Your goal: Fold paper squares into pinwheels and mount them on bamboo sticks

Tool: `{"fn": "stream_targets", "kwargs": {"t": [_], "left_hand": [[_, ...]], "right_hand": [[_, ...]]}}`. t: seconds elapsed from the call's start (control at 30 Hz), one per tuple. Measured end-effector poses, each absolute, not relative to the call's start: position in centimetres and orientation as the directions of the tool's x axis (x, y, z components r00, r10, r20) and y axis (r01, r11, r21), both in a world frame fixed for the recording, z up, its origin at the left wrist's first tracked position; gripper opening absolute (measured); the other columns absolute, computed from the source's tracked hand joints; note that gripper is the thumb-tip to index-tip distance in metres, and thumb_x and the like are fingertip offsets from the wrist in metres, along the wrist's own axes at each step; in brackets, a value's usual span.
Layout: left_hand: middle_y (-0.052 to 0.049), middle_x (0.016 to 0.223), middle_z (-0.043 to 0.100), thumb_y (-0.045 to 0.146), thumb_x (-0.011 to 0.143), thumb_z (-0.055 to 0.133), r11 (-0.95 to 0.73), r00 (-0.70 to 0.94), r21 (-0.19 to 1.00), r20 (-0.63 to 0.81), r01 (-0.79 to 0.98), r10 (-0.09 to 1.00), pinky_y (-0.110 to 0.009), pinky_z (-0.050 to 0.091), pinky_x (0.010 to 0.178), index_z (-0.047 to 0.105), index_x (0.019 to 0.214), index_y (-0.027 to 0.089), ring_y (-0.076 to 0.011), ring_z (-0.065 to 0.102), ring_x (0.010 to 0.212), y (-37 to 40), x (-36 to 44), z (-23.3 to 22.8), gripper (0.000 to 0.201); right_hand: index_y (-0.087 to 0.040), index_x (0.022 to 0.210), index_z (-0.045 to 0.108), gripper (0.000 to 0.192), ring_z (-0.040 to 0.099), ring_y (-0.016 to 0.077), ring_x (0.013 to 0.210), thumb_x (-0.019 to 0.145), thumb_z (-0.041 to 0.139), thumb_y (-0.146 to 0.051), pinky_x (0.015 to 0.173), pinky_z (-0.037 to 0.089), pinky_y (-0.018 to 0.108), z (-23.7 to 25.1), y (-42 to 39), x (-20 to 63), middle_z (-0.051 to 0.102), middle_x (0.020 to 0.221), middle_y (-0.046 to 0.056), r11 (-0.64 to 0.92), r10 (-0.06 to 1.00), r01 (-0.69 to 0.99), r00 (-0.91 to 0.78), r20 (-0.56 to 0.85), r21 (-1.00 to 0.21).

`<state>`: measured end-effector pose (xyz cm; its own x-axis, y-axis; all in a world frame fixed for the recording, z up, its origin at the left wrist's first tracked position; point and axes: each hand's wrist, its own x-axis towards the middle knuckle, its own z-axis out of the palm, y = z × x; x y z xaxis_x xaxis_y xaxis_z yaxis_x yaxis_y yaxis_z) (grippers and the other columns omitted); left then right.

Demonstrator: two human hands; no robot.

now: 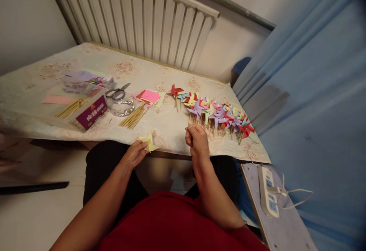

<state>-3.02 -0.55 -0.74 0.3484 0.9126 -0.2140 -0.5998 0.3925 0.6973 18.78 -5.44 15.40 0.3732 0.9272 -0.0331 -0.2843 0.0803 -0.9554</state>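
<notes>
My left hand (135, 153) pinches a pale yellow paper pinwheel (150, 143) above the front edge of the table. No stick shows on that pinwheel. To the right, my right hand (198, 139) is closed, thumb against fingers, just in front of the finished pinwheels (219, 115); whatever it may hold is too small or hidden to name. Those pinwheels are purple, red, yellow, pink and blue, on short sticks, lying close together. Between my hands and the radiator lie a bundle of thin wooden sticks (134, 117), a round clear dish of small shiny pins (122, 107) and stacked coloured paper squares (150, 96).
A clear box with a purple label (92, 112) holds more sticks at the left. Dark scissors (117, 92) lie behind the dish. A power strip (268, 192) with a white cable rests on a low board at right, near a blue curtain (311, 87).
</notes>
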Motion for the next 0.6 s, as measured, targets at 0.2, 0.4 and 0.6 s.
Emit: {"fn": "stream_targets", "kwargs": {"t": [0.2,0.4,0.6], "left_hand": [[-0.009,0.081,0.076,0.022,0.062,0.088,0.416,0.374,0.677,-0.218,-0.608,0.901,-0.023,0.057,0.067,0.076,0.088,0.01,-0.0174,0.071,0.07,-0.3,-3.16,-1.09,0.031],[-0.01,0.08,0.076,0.023,0.064,0.087,0.418,0.387,0.685,-0.211,-0.597,0.898,-0.023,0.056,0.066,0.076,0.087,0.009,-0.0174,0.07,0.07,-0.22,-3.21,-1.21,0.029],[-0.009,0.082,0.076,0.024,0.064,0.086,0.41,0.371,0.703,-0.22,-0.581,0.902,-0.024,0.057,0.069,0.075,0.089,0.01,-0.0175,0.07,0.072,-0.19,-3.21,-1.28,0.03]], "right_hand": [[-0.018,0.076,0.06,0.02,0.029,0.0031,0.034,0.066,0.067,-0.034,0.036,0.013,0.018,15.38,-5.41,19.06,0.05,0.048,-0.009,0.076,0.932,-0.334,0.36,-0.052,-0.939],[-0.019,0.075,0.057,0.018,0.024,0.0025,0.034,0.067,0.066,-0.033,0.037,0.012,0.018,15.38,-5.4,19.12,0.044,0.046,-0.011,0.051,0.934,-0.351,0.349,-0.08,-0.935],[-0.021,0.071,0.053,0.017,0.021,0.0024,0.034,0.068,0.064,-0.033,0.036,0.009,0.018,15.3,-5.32,19.29,0.041,0.045,-0.012,0.04,0.938,-0.359,0.335,-0.088,-0.932]]}}
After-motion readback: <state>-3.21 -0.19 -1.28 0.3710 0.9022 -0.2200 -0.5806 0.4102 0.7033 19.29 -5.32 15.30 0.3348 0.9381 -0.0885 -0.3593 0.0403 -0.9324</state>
